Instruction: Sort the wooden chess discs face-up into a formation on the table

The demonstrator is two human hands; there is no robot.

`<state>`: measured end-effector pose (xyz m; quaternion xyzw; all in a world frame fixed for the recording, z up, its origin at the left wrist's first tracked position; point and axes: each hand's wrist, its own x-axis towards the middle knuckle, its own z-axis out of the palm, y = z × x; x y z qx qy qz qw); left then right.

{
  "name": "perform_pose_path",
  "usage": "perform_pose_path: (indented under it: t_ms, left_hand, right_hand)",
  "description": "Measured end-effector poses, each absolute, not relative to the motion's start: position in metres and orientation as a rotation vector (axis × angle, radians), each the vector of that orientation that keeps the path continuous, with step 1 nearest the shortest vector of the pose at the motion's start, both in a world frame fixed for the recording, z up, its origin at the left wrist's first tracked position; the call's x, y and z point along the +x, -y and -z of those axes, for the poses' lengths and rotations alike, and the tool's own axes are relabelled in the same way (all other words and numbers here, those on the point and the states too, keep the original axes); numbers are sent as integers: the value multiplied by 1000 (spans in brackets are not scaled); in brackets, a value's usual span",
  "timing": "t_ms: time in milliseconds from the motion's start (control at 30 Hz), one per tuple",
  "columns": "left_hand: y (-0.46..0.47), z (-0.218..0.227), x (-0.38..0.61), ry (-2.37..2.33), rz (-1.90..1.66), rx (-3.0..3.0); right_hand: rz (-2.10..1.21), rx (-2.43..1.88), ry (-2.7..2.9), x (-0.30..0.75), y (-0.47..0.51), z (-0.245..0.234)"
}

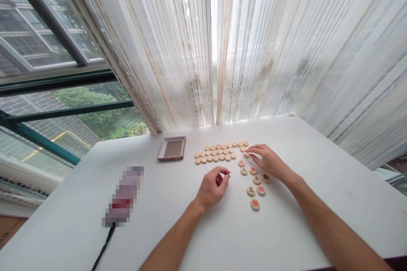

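Observation:
Round wooden Chinese chess pieces lie on the white table (pixel 318 228). My right hand (pixel 270 161) reaches in from the right, its thumb and fingertips closed on a blank-side-up Chinese chess piece (pixel 246 155) at the end of the rows. My left hand (pixel 212 187) rests nearby with fingers curled and thumb and index tips almost meeting; nothing shows between them. Between and below the hands lie several face-up pieces, among them a red-marked piece (pixel 255 204) nearest me and a black-marked piece (pixel 251 191). Left of my right fingertips, rows of blank pieces (pixel 216 152) sit close together.
A shallow open box lid or tray (pixel 172 149) with a brown rim lies left of the rows. Farther left is a pixelated object (pixel 124 197) with a black cord (pixel 104 243). Striped sheer curtains (pixel 216 51) hang behind the table, beside an open window (pixel 63 93).

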<state>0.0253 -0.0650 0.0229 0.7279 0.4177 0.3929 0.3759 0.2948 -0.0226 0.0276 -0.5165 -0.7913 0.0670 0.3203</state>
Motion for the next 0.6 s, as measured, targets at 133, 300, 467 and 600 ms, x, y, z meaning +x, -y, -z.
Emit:
perform_pose_path:
  t_ms: [133,300,467,600]
  left_hand:
    - [65,-23,25,-1067,-1008,1869]
    - [65,-24,26,-1061,-1016,1873]
    - [66,-24,25,-1066,-1012,1879]
    - [66,-24,25,-1064,-1002,1877]
  right_hand:
    - [-184,-1363,2077,295,22,-29]
    - [-202,-1281,2233,290,26,-33]
    - [-178,-1286,2277,285,28,-36]
    - [-179,-1287,2249,286,30,-38]
